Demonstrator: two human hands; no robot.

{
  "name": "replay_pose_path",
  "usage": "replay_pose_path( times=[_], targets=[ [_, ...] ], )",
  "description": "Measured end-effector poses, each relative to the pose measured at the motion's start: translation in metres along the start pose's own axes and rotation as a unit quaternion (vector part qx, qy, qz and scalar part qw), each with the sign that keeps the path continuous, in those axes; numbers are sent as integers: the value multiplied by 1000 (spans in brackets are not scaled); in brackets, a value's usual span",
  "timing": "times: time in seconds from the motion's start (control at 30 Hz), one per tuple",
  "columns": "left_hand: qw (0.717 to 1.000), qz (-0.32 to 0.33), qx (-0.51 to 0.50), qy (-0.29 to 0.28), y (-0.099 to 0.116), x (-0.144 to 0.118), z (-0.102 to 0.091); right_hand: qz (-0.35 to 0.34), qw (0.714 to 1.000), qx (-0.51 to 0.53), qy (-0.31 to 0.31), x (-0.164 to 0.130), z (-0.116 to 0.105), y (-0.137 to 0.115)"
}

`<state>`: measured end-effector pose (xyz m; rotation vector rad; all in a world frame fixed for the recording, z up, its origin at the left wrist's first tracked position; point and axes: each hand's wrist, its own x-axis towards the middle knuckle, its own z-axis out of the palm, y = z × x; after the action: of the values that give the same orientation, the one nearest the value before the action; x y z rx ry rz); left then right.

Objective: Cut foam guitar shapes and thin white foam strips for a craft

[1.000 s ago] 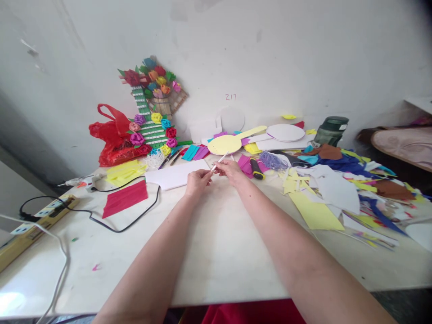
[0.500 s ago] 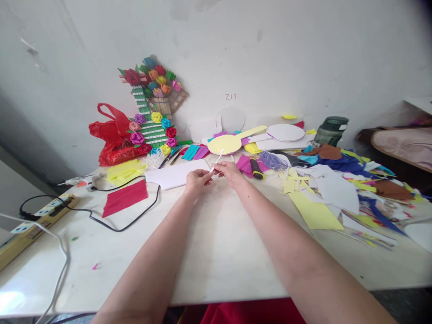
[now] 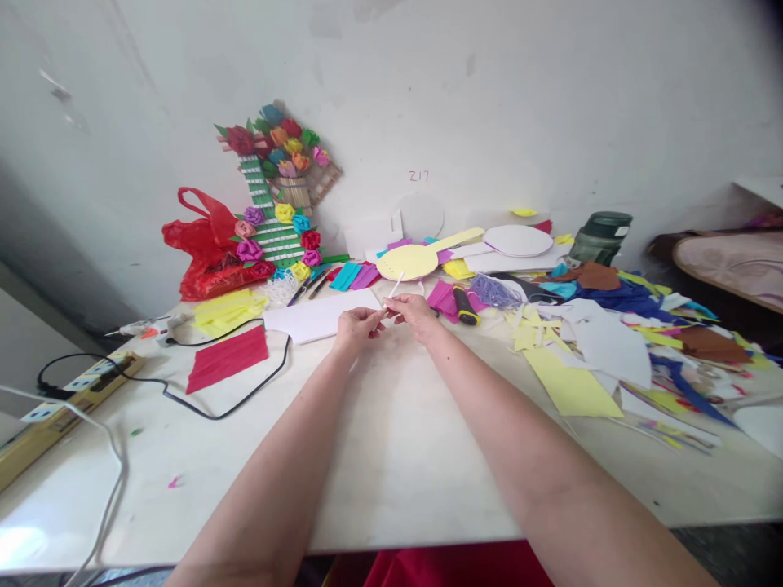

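My left hand [image 3: 360,328] and my right hand [image 3: 411,313] meet over the middle of the table. Between their fingertips they pinch a thin white stick [image 3: 397,284], which tilts up and away from me; its lower end is hidden by the fingers. Just beyond lies a yellow paper disc with a long handle [image 3: 407,262]. Left of my left hand is a white sheet [image 3: 318,316]. A black and yellow utility knife [image 3: 466,305] rests to the right of my right hand, on purple paper [image 3: 441,300].
Paper scraps [image 3: 612,334] heap up on the right, before a dark green bottle [image 3: 601,238]. On the left are a red paper piece [image 3: 227,357], a black cord [image 3: 183,403], a power strip [image 3: 79,399] and a glue gun [image 3: 138,327]. Behind stands a paper-flower craft [image 3: 278,236] beside a red bag [image 3: 205,253].
Both hands stay almost where they were, with the white stick still pinched between them. The stick and fingers have shifted only slightly. Nothing else has moved.
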<state>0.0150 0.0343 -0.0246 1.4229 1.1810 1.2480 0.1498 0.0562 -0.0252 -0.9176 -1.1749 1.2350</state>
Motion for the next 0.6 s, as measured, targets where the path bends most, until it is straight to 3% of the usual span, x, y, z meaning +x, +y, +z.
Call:
replay_pose_path(
  times=[0.1, 0.2, 0.43, 0.6],
  targets=[
    [999, -4, -40, -28, -2, 0, -4, 12, 999, 39, -14, -1, -2, -3],
    [996, -23, -57, -67, -3, -1, -6, 11, 997, 74, 10, 0, -5, -6],
    [990, -34, -54, -124, 0, -3, -5, -7, 997, 22, 71, 1, -4, -6],
    [994, -13, -27, -102, -2, -1, -4, 8, 996, -5, 93, -2, 2, -10]
  ],
)
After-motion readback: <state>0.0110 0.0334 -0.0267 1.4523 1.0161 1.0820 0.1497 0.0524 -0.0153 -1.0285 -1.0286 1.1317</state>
